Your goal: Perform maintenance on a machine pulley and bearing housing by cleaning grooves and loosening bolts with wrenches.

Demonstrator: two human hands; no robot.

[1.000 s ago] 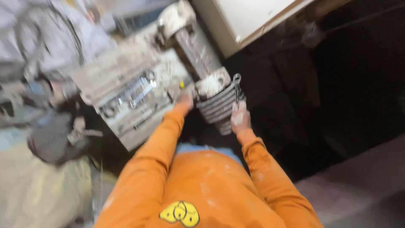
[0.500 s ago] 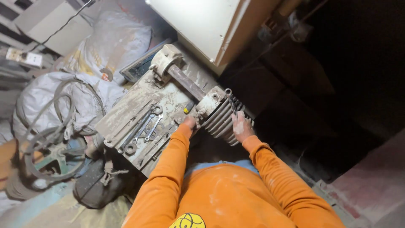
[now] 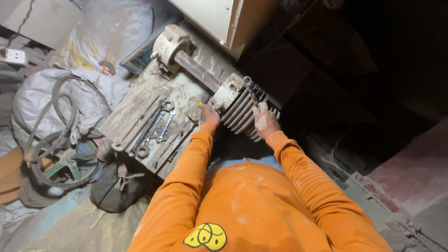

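Observation:
A dusty finned electric motor [image 3: 240, 109] sits on a grimy metal base plate [image 3: 140, 109], with a rusty shaft [image 3: 198, 71] running to a bearing block [image 3: 169, 45]. My left hand [image 3: 210, 115] rests against the motor's end cover by the plate. On the cooling fins lies my right hand [image 3: 265, 121], gripping a dark wrench [image 3: 252, 92] whose ring end reaches the top of the motor. Both arms are in orange sleeves.
Several wrenches [image 3: 156, 126] lie on the plate. A belt pulley wheel [image 3: 60, 161] and a grey sack [image 3: 70, 100] are at the left, a dark shoe [image 3: 112, 186] lies below the plate, and a pale cabinet [image 3: 214, 18] stands above. The right side is dark.
The view has steadied and shifted, so the motor now sits nearer the middle. My right hand now holds a wrench up along the fins. My left hand stays at the end cover.

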